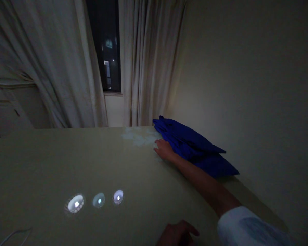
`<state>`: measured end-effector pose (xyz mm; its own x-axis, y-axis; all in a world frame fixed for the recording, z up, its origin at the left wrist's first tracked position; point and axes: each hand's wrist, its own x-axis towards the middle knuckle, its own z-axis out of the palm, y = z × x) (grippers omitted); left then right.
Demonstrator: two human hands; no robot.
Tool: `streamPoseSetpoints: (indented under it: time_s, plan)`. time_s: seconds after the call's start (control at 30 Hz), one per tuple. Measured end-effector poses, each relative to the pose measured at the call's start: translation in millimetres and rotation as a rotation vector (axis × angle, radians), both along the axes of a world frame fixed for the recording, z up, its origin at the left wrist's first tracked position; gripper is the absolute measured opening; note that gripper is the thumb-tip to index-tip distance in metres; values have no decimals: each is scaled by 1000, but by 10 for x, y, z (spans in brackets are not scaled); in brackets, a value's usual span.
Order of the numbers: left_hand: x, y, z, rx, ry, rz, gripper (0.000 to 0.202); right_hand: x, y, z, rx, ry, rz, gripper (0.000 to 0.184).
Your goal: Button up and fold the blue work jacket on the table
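A folded blue fabric item [192, 140] lies along the right side of the table, against the wall. Its layers are loosely stacked, and I cannot tell whether it is a bag or a garment. My right hand [164, 149] reaches across the table to the fabric's left edge, with thumb and fingers apart. It is beside or touching the fabric; nothing shows in its grip. Low in the view, my left hand [178, 234] hovers over or rests on the near part of the table, one finger stretched to the right. The frame's bottom edge cuts it off.
The pale glossy table [66, 160] reflects several lights. A thin white cable [16, 232] lies at the near left. Beyond the table hang long curtains [154, 61] around a dark window [106, 48]. A cabinet [12, 106] stands at the left, and the wall [246, 85] bounds the right.
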<state>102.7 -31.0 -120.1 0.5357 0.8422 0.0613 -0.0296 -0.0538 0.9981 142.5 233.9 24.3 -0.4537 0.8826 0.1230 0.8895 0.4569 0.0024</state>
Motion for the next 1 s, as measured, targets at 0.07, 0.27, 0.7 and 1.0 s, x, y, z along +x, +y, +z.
streamPoseSetpoints:
  time_s: [0.07, 0.27, 0.7, 1.0]
  plan:
    - [16, 19, 51, -9, 40, -14, 57, 182, -163, -202, 0, 12, 101, 50]
    - [-95, -38, 416, 44, 99, -68, 47, 1542, -318, 57, -22, -72, -43, 140]
    - [-77, -254, 588, 141, 293, 20, 28, 2350, -494, -83, -122, -165, 55, 121]
    - [-76, -310, 697, 220, 276, 34, 26, 2020, -593, -136, 53, -284, -141, 98]
